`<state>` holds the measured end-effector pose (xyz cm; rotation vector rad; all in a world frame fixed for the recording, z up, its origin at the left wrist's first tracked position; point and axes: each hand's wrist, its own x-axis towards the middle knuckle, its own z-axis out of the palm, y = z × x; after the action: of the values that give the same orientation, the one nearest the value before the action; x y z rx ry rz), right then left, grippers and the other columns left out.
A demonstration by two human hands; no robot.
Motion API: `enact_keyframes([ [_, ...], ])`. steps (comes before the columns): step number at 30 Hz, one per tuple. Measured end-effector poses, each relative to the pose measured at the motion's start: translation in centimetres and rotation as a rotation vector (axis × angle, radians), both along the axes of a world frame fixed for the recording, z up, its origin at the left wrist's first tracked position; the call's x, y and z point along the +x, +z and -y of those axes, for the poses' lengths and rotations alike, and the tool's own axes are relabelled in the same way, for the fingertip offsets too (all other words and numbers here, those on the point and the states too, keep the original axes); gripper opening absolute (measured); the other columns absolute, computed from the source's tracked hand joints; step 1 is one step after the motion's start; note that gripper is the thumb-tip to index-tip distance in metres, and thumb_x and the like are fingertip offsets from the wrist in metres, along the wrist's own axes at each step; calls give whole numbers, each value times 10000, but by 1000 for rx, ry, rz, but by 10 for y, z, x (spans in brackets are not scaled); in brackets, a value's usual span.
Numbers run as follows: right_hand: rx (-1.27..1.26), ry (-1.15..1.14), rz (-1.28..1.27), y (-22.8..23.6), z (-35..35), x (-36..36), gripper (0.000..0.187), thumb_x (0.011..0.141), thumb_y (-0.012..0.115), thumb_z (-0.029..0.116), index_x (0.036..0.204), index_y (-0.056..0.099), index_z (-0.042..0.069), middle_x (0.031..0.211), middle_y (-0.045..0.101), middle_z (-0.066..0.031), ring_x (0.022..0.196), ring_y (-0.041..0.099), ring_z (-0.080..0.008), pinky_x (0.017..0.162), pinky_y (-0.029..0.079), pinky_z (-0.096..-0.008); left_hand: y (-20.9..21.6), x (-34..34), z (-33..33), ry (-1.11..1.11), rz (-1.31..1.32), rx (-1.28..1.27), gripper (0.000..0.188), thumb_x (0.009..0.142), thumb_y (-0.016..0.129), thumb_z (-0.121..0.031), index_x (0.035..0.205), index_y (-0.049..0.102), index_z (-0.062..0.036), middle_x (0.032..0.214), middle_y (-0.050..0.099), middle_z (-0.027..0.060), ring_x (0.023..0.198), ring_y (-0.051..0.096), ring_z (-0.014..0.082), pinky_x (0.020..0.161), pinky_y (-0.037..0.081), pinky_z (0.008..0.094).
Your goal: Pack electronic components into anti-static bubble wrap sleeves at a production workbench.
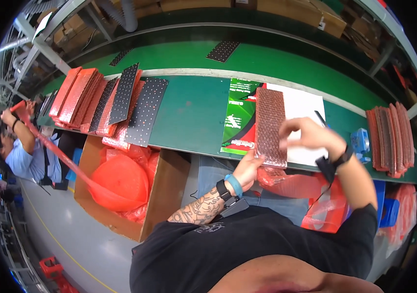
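Observation:
A flat panel in reddish bubble wrap [270, 115] lies upright in front of me, its near end at the table's edge. My left hand [246, 172] is closed on the near left corner of this wrapped panel. Over its right edge hovers my right hand [308, 133], fingers bent and smeared by motion, so its grip is unclear. Beneath the panel are a green, red and white printed sheet [237, 119] on the left and a white sheet [306, 100] on the right. Loose red bubble wrap [291, 183] hangs below the near edge.
Black dotted panels [146, 110] and red wrapped stacks [79, 95] stand at left; more wrapped panels [389, 139] at right, beside a blue object [360, 142]. A cardboard box [164, 188] holds a bubble wrap roll [119, 183]. A co-worker [32, 156] pulls red wrap at far left.

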<state>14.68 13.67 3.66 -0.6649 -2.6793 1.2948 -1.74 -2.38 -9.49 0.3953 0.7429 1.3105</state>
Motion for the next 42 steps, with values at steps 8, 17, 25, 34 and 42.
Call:
enact_keyframes([
  [8,-321,-690,39,-16,-219,-176,359,957,682,392,827,664,58,719,620,-35,643,597,-128,604,497,-268,-9,-35,13,103,-54,66,309,1061,472,-89,1351,452,16,1303,595,105,1175,585,184,1046,443,337],
  [17,303,-903,334,-110,-267,-296,620,799,803,521,1147,724,14,1200,704,-177,1114,671,-314,931,541,-429,-19,-70,37,85,17,-79,383,1052,466,-61,1420,410,27,1353,583,138,1227,580,225,1071,451,381],
  [25,-584,-996,-593,-99,-402,-176,117,913,713,96,1017,699,45,958,710,-79,957,708,-194,745,568,-215,10,-46,10,-43,15,-55,332,1050,465,-60,1372,445,19,1320,594,114,1202,569,183,1059,433,354],
  [34,-751,-597,-697,11,-93,-34,216,998,626,145,1183,633,33,985,722,-61,822,713,-150,718,571,-240,1,-36,12,165,17,-3,349,1050,438,-49,1393,453,16,1361,580,115,1236,554,197,1086,409,363],
  [42,-388,-892,-441,-77,39,-14,453,976,602,49,1413,505,-23,884,731,-60,737,657,-64,672,504,-202,-13,-26,18,216,15,27,332,1085,424,-137,1380,478,5,1333,588,99,1219,552,186,1076,413,358],
])
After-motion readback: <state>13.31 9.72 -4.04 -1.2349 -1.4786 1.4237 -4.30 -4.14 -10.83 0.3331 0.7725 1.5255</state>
